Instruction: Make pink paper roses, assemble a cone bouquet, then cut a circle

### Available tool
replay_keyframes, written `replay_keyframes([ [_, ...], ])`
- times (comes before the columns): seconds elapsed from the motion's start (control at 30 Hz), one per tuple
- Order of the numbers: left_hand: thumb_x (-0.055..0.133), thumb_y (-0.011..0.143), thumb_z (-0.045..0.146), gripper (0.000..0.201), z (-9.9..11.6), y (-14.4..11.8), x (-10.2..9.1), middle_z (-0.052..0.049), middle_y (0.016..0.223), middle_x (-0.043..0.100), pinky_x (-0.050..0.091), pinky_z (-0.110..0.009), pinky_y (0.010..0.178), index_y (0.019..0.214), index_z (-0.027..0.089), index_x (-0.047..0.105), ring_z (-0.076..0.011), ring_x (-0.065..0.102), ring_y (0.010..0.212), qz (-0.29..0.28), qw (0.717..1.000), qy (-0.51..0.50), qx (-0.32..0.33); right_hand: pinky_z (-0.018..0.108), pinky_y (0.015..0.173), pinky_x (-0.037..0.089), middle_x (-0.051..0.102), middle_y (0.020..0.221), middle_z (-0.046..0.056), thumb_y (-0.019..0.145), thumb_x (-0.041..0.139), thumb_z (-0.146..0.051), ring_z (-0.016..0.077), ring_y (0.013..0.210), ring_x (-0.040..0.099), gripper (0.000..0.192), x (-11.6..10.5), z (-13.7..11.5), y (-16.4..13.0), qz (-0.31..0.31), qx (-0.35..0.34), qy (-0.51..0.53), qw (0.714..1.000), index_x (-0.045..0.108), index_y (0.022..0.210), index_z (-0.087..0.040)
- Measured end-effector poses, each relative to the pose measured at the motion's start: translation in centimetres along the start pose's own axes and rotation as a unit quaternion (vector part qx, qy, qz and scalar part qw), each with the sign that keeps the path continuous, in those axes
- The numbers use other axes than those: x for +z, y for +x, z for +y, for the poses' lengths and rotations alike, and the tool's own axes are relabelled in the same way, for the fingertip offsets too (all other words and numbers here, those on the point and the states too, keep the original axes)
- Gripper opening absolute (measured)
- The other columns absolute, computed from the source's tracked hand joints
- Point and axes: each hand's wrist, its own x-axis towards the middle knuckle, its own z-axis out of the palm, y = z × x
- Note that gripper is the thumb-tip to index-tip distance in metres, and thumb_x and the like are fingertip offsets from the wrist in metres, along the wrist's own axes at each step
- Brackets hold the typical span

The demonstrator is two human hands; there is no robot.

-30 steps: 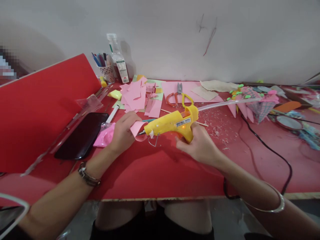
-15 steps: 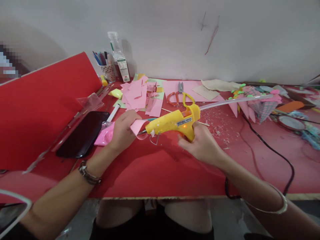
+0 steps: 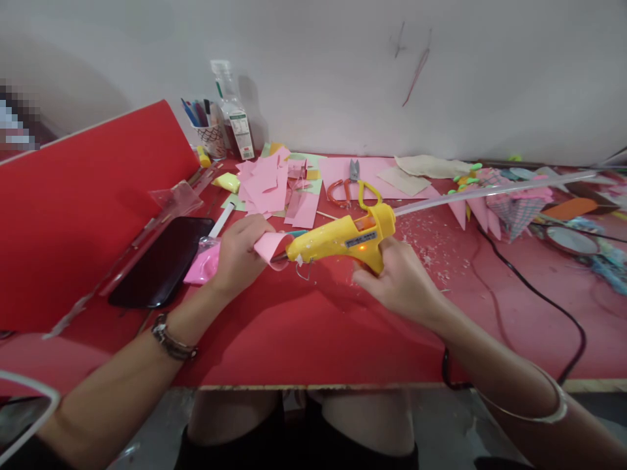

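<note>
My left hand (image 3: 243,254) is closed on a curled piece of pink paper (image 3: 269,247), its open end facing right. Wrapped round the handle of a yellow hot glue gun (image 3: 337,239), my right hand (image 3: 399,281) holds the gun level, an orange light glowing on its side. The metal nozzle reaches into the mouth of the paper curl; whether it touches the paper I cannot tell. From the gun's back a long clear glue stick (image 3: 490,192) sticks out to the right.
Pink paper scraps (image 3: 264,179), scissors (image 3: 353,179) and a bottle (image 3: 238,124) lie or stand along the back. At left are a black phone (image 3: 161,261) and a leaning red board (image 3: 93,222). A black cord (image 3: 533,287) loops at right, near pink paper cones (image 3: 482,209).
The glue gun and my right hand have shifted slightly right, and the glue stick's far end now points farther right and higher. The paper curl has turned a little, its mouth showing more round the nozzle.
</note>
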Motion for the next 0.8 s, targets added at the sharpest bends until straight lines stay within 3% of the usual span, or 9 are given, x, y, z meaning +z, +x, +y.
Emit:
replay_keyframes([
  [0.27, 0.058, 0.072, 0.017, 0.021, 0.00, -0.04, 0.07, 0.004, 0.053, 0.045, 0.032, -0.021, 0.045, 0.056, 0.017, 0.044, -0.0068, 0.040, 0.048, 0.001, 1.000, -0.013, -0.015, 0.022, 0.043, 0.023, 0.041, 0.051, -0.003, 0.062, 0.043, -0.017, 0.0080, 0.042, 0.034, 0.003, -0.26, 0.14, -0.06, 0.018, -0.030, -0.042, 0.999, 0.041, 0.064, -0.019],
  [0.47, 0.060, 0.071, 0.021, 0.022, 0.00, -0.03, 0.07, 0.004, 0.053, 0.046, 0.032, -0.020, 0.045, 0.056, 0.018, 0.045, -0.0068, 0.040, 0.048, -0.002, 1.000, -0.015, -0.022, 0.023, 0.044, 0.026, 0.046, 0.055, 0.000, 0.062, 0.044, -0.016, 0.0101, 0.045, 0.039, 0.012, -0.46, 0.17, -0.02, 0.022, -0.034, -0.072, 0.997, 0.048, 0.072, -0.017],
  [0.8, 0.056, 0.071, 0.015, 0.019, -0.20, -0.07, 0.13, 0.004, 0.052, 0.047, 0.033, -0.020, 0.045, 0.055, 0.018, 0.045, -0.0071, 0.042, 0.048, -0.001, 0.999, 0.012, -0.036, 0.023, 0.042, 0.025, 0.048, 0.056, 0.000, 0.062, 0.045, -0.017, 0.0104, 0.045, 0.040, 0.007, -0.95, 0.27, -0.08, 0.057, -0.032, -0.118, 0.991, 0.047, 0.069, -0.018],
])
